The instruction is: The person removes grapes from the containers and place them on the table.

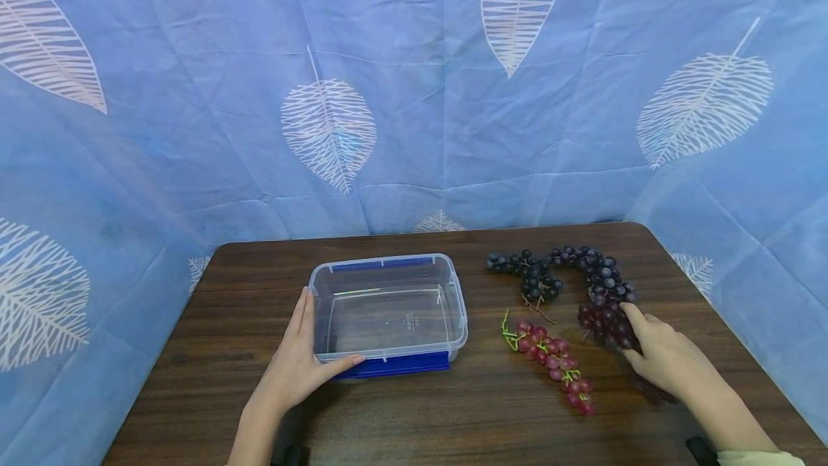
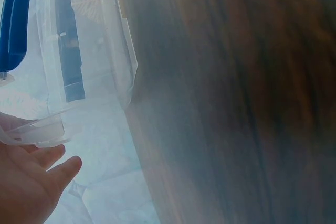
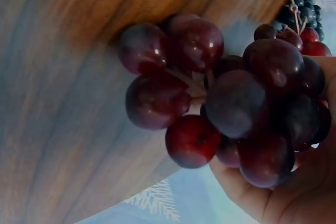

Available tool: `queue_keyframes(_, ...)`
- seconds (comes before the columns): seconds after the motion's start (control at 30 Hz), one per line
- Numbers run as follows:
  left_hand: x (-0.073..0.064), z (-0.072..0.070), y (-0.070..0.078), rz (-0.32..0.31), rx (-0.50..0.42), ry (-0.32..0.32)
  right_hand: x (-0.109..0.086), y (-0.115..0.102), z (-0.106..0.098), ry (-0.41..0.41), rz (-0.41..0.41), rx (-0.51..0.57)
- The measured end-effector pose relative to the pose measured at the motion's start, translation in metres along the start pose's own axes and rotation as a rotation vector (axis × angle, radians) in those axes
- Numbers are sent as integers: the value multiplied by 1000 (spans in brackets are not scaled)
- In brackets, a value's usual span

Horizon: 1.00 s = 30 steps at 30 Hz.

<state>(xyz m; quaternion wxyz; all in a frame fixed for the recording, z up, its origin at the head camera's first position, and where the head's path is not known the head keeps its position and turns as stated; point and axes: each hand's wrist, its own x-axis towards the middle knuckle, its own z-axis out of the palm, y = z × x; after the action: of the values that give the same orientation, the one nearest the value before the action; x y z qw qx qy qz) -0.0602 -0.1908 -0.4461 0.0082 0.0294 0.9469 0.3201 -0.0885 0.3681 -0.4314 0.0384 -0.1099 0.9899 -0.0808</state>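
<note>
My left hand [image 1: 294,358] rests against the near left corner of a clear plastic food container [image 1: 462,308]. Its straight fingers lie along the left side, and the thumb stretches over the front rim above a blue latch [image 1: 404,364]. In the left wrist view, fingertips [image 2: 68,170] show just below the container's rim. On the right, my right hand [image 1: 669,351] grips a bunch of dark red grapes [image 1: 604,318] from above. Large round grapes [image 3: 236,103] fill the right wrist view, with the palm behind them. Part of the bunch is hidden under the hand.
A bunch of pinkish-red grapes [image 1: 550,358] with green stems lies between container and right hand. Behind it are a dark green-black bunch [image 1: 540,282] and a blue-black bunch [image 1: 601,268]. Everything stands on a brown wooden table [image 1: 259,286] backed by a blue leaf-patterned cloth [image 1: 414,113].
</note>
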Motion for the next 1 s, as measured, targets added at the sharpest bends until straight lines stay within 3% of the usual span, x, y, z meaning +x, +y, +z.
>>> queue_keyframes(0.33,-1,0,1,8,-7,4,0,7,12,-73,45,10)
queue_keyframes(1.0,3,-3,-1,5,5,-6,-6,1,15,-158,227,79)
